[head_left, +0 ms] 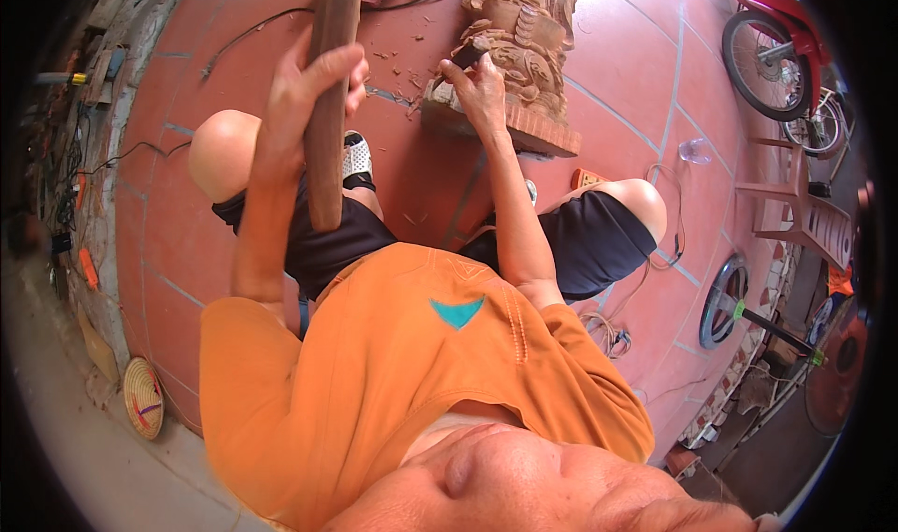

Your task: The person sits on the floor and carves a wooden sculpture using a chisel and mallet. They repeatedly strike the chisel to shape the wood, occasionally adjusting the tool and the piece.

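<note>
The left hand [313, 81] was closed tight around a long dark brown wooden mallet [327, 111], thumb and fingers wrapped about its middle. The mallet stood nearly upright in the view, its long axis running from beside the left thigh up toward the top edge, leaning slightly right. The right hand [479, 81] was curled narrow around a small dark chisel [468, 55], whose tip pointed up and right into the reddish-brown carved wooden figure [528, 41]. That carving stood on the terracotta tiled floor [636, 74], just ahead of the knees, with wood chips [398, 69] scattered beside it.
</note>
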A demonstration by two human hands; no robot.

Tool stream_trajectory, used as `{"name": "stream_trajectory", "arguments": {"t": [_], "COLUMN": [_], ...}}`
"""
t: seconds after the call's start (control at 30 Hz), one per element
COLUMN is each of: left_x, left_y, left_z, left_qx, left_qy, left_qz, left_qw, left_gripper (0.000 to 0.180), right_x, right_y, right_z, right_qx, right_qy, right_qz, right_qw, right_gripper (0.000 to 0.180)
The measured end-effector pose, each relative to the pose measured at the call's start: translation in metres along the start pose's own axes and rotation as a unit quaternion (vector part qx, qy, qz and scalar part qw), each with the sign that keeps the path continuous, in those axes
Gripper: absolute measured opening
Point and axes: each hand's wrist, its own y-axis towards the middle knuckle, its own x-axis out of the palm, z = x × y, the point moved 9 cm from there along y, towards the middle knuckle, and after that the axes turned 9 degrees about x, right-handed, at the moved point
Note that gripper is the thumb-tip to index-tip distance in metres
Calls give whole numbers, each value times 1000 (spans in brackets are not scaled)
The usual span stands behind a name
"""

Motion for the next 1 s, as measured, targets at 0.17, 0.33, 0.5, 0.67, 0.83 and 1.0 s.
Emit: {"name": "stream_trajectory", "arguments": {"t": [0.17,0.33,0.5,0.67,0.83,1.0], "left_x": [-27,-53,-61,-55,-53,-54], "left_y": [-29,-30,-25,-29,-30,-30], "left_z": [-63,-87,-88,-87,-88,-92], "left_qx": [-12,-41,-18,-30,-27,-25], "left_qy": [-50,-48,-61,-68,-52,-47], "left_qz": [67,122,154,139,124,122], "left_qw": [996,991,986,987,991,991], "left_gripper": [32,32,32,33,36,36], "right_x": [7,19,41,50,48,55], "right_y": [6,18,36,35,32,32], "right_z": [-12,-36,-46,-54,-48,-44], "right_qx": [-44,-75,-129,-102,-114,-118], "right_qy": [-96,-151,-289,-300,-275,-267], "right_qz": [-44,-91,-172,-232,-199,-209], "right_qw": [993,981,933,919,934,933], "right_gripper": [40,46,50,52,56,61]}}
